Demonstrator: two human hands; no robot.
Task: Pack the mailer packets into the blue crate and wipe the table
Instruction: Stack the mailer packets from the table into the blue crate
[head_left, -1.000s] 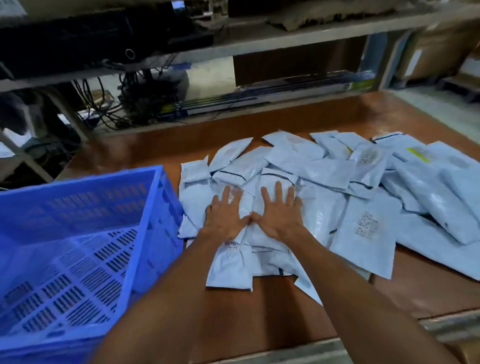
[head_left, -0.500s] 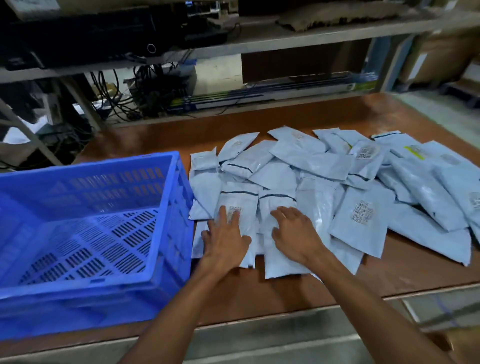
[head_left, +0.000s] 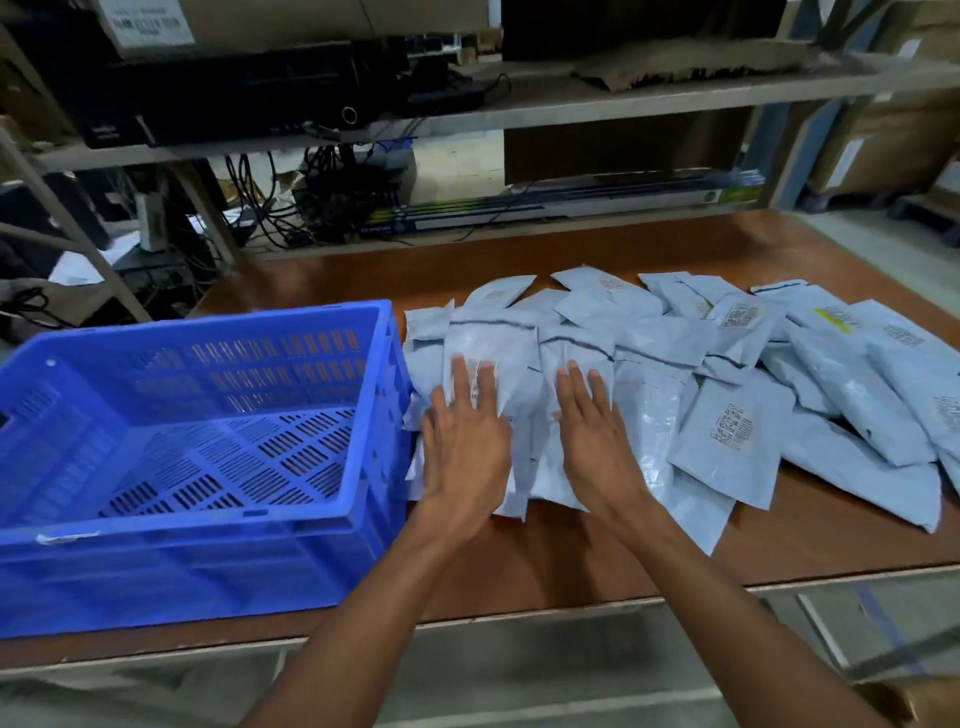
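Several pale blue-grey mailer packets (head_left: 732, 436) lie spread in an overlapping heap across the brown table (head_left: 571, 566). An empty blue crate (head_left: 197, 525) stands on the table's left, touching the heap's left edge. My left hand (head_left: 467, 441) lies flat with fingers straight on the leftmost packets (head_left: 491, 345), right beside the crate wall. Just to its right, my right hand (head_left: 597, 441) rests flat on a neighbouring packet (head_left: 571, 345). Neither hand grips anything.
A metal shelf rack (head_left: 519, 114) stands behind the table, with black electronics, tangled cables (head_left: 311, 208) and cardboard boxes (head_left: 883, 145). The table's front edge runs just below my forearms. Bare tabletop shows beyond the packets at the back.
Both hands have slid the nearest packets toward the crate, and now lie flat side by side. The view has pulled back and tilted up.
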